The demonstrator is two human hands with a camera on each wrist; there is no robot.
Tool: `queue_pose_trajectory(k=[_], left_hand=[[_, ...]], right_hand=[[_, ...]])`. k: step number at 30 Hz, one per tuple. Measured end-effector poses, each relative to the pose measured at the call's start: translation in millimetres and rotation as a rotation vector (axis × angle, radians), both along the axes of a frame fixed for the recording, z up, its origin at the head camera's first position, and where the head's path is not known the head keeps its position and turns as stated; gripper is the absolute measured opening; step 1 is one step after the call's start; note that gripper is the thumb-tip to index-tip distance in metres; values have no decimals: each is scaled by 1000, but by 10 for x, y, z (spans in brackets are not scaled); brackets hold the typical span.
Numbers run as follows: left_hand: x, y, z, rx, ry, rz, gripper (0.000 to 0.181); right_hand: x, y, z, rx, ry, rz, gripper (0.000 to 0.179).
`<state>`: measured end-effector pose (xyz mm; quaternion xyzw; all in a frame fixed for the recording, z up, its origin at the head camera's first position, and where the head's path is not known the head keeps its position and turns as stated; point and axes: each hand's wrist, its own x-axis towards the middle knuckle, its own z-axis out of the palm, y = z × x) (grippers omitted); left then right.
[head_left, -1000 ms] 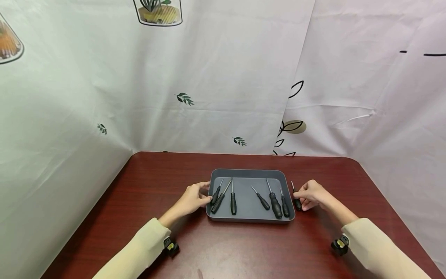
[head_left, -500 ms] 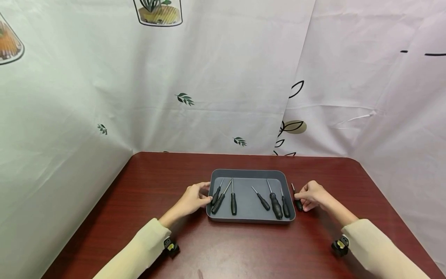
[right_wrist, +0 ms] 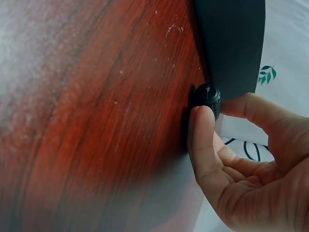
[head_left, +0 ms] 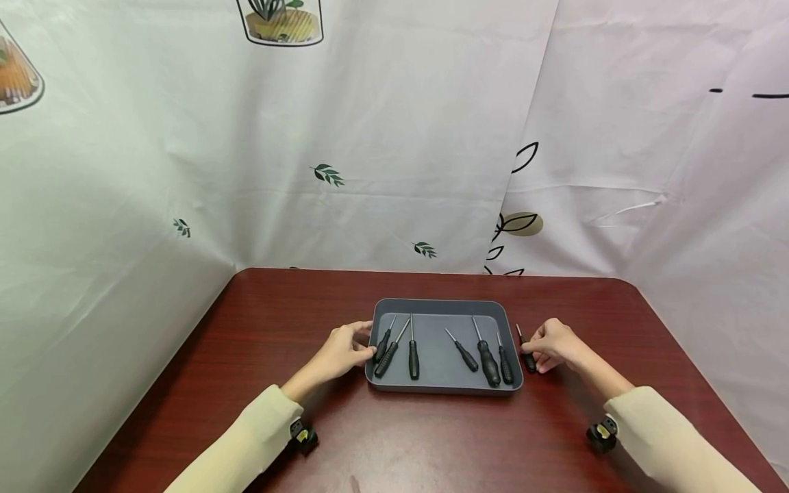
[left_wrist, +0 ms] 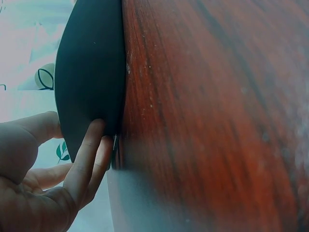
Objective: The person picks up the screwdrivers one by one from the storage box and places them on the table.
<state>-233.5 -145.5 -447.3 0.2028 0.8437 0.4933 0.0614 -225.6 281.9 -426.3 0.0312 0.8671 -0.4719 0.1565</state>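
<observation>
A grey tray (head_left: 444,392) lies on the table with several black-handled screwdrivers in it, three on its left side and three on its right. My left hand (head_left: 337,350) grips the tray's left edge. In the left wrist view, the thumb is at the rim and the fingers (left_wrist: 88,154) lie against the tray's outer wall (left_wrist: 91,63). Just outside the right wall, my right hand (head_left: 550,346) pinches the handle of another screwdriver (head_left: 529,363), whose shaft points away from me. The right wrist view shows the butt of its handle (right_wrist: 208,95) between thumb and fingers, low over the table.
The reddish-brown wooden table (head_left: 444,445) extends around the tray on every side. White fabric (head_left: 394,137) with printed leaves and jars hangs behind the table and at both sides. Each wrist carries a small black camera, such as the left one (head_left: 303,436).
From one second to half a second ago, the screwdriver in my right hand shifted slightly toward me and to the right. My left hand and the tray stay in place.
</observation>
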Motion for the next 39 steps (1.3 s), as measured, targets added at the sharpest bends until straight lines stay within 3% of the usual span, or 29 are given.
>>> queue_pose_trajectory(k=[11, 32, 39], left_hand=[[-28, -4, 6, -1, 8, -5, 54], [-22, -10, 12, 6, 14, -8, 54], [6, -10, 11, 5, 0, 1, 53]], right_hand=[[14, 24, 69, -3, -6, 42, 18], [-1, 16, 198, -17, 35, -3, 20], [-34, -5, 258, -5, 91, -32, 25]])
